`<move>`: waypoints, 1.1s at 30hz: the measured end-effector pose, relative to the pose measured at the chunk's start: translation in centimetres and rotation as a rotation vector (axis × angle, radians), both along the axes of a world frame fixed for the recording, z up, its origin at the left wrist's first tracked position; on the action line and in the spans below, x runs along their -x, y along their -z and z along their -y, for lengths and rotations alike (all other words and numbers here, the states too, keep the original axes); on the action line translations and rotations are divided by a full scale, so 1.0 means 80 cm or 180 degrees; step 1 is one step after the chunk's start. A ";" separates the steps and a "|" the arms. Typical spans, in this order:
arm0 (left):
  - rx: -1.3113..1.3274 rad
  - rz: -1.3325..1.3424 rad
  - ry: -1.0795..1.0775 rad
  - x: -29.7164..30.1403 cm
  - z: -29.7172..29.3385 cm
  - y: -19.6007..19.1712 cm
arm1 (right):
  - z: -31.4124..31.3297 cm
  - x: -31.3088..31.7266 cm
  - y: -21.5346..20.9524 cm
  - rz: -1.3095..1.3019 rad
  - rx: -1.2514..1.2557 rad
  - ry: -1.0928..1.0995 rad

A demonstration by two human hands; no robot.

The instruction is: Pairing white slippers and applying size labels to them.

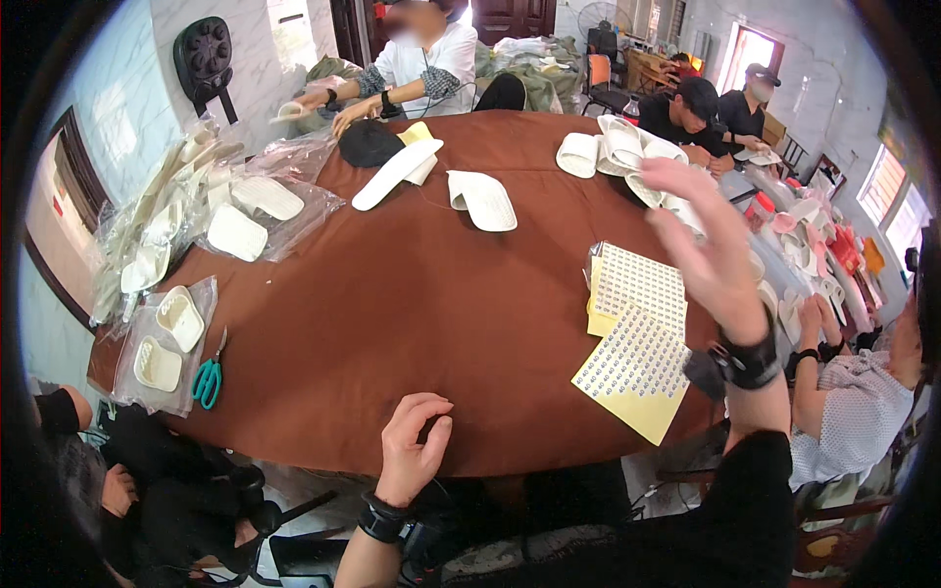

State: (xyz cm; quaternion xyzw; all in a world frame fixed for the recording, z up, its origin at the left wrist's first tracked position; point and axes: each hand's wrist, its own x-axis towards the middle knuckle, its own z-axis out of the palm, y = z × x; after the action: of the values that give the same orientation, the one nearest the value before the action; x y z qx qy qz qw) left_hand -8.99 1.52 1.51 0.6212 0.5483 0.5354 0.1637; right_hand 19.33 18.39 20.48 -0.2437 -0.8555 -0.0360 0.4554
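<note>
My left hand (412, 449) hovers at the near edge of the brown-covered table, fingers loosely curved with a gap between thumb and fingertips, holding nothing. My right hand (708, 243) is raised at the right, thumb and fingers apart, somewhat blurred. Behind its fingers lies a pile of white slippers (619, 145), partly hidden by the hand; I see nothing in its grasp. Below that hand are yellow-backed sticker sheets, an upper sheet (642, 284) and a lower sheet (637, 377) overlapping it. A single white slipper (487, 203) rests at the far middle of the table.
Plastic bags of white slippers (238, 232) crowd the far left. Teal-handled scissors (208, 380) lie beside another bagged pair (158, 364). Across the table a person (431, 73) handles slippers near a black cap-like item (370, 144). Other people sit along the right.
</note>
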 end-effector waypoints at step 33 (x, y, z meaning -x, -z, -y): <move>0.0156 0.0353 0.0184 0.002 0.002 -0.003 | -0.197 0.162 0.205 0.1573 0.0723 0.0837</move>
State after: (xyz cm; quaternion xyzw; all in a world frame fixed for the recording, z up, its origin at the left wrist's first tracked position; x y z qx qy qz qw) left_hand -9.15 1.40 1.72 0.6020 0.5332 0.5504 0.2244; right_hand 6.40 34.14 4.05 -0.3857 -0.9001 -0.0570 0.1946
